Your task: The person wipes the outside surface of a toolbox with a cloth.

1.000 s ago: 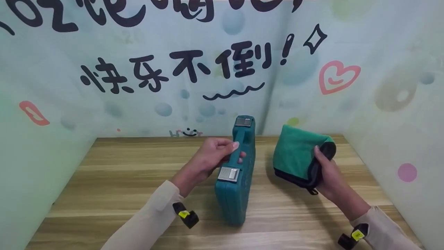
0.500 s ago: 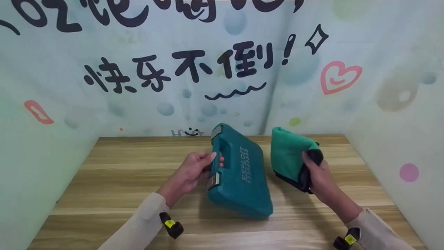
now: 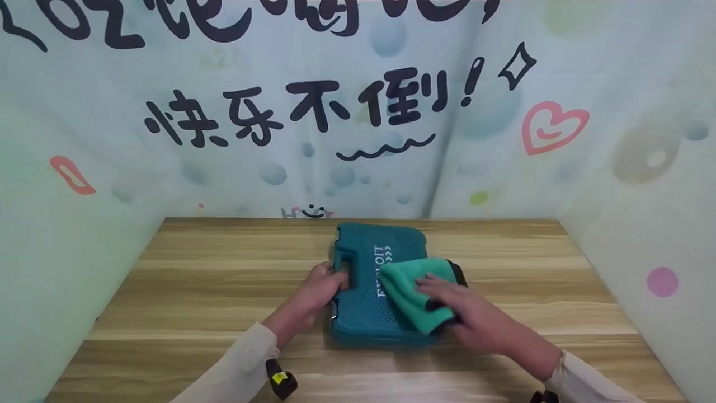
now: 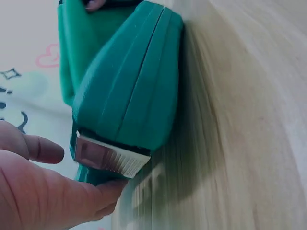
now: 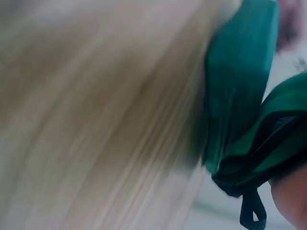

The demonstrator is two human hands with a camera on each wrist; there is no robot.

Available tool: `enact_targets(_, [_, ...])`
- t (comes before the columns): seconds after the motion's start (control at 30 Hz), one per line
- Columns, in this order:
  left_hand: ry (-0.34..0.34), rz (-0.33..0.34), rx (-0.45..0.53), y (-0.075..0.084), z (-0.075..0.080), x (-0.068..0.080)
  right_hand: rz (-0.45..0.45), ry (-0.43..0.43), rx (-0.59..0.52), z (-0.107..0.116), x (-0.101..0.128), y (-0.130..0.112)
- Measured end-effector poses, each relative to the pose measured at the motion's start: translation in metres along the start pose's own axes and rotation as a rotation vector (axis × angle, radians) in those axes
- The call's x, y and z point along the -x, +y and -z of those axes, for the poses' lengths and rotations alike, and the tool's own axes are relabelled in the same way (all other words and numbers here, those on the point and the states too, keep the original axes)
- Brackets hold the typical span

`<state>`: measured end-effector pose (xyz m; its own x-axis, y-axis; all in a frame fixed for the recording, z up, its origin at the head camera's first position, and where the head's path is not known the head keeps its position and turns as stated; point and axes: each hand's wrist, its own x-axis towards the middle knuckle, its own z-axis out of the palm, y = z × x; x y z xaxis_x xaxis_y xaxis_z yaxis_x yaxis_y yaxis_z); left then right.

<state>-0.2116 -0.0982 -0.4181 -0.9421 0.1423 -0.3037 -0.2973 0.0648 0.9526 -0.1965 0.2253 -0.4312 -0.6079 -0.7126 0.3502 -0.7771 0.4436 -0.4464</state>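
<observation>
A teal plastic tool case (image 3: 363, 313) with white lettering lies flat on the wooden table. At its left side my left hand (image 3: 313, 294) grips the handle, thumb on one side and fingers on the other. The left wrist view shows a metal latch (image 4: 112, 154) close to these fingers. My right hand (image 3: 481, 313) holds a folded green cloth (image 3: 411, 280) with black edging against the right part of the lid, covering some lettering. Its thumb is hidden in the head view. A black loop (image 5: 253, 211) hangs from the cloth's edge in the right wrist view.
The wooden table (image 3: 224, 263) extends around the case. A printed backdrop (image 3: 251, 179) with dark characters stands along its back edge, and pale walls (image 3: 632, 224) flank both sides.
The case has tipped from standing upright on its side to lying flat, its handle to the left. My right hand has brought the cloth left and down onto the lid.
</observation>
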Motion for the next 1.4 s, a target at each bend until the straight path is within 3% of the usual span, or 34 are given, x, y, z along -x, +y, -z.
enact_targets(0.13, [0.011,-0.012,-0.044,-0.003,0.000,0.001,0.057,-0.113,0.095,-0.005,-0.006,-0.008])
enact_targets(0.3, [0.022,-0.003,-0.148,-0.006,0.004,0.002,-0.003,-0.193,0.083,-0.002,-0.015,-0.009])
enact_targets(0.4, [-0.001,-0.025,-0.272,-0.005,0.005,0.002,-0.030,-0.224,0.075,0.000,-0.019,-0.008])
enact_targets(0.5, [-0.039,-0.102,-0.488,0.000,0.001,0.003,-0.054,-0.235,0.059,0.002,-0.020,-0.006])
enact_targets(0.67, [-0.091,-0.276,-0.971,0.013,-0.009,0.016,-0.074,-0.249,0.032,0.003,-0.021,-0.003])
enact_targets(0.77, [-0.173,-0.353,-1.232,0.018,-0.018,0.026,-0.076,-0.257,0.024,0.004,-0.023,0.000])
enact_targets(0.87, [-0.276,-0.414,-1.396,0.019,-0.029,0.034,-0.074,-0.257,0.018,0.007,-0.026,0.003])
enact_targets(1.0, [-0.327,-0.510,-1.491,0.016,-0.040,0.037,-0.057,-0.254,0.016,0.008,-0.032,0.009])
enact_targets(1.13, [-0.356,-0.601,-1.457,0.012,-0.040,0.031,-0.057,-0.265,0.032,0.011,-0.043,0.013])
enact_targets(1.27, [-0.403,-0.643,-1.400,0.009,-0.036,0.025,-0.062,-0.302,0.051,0.013,-0.058,0.015])
enact_targets(1.4, [-0.437,-0.652,-1.404,0.007,-0.034,0.023,-0.044,-0.375,0.095,0.013,-0.074,0.013])
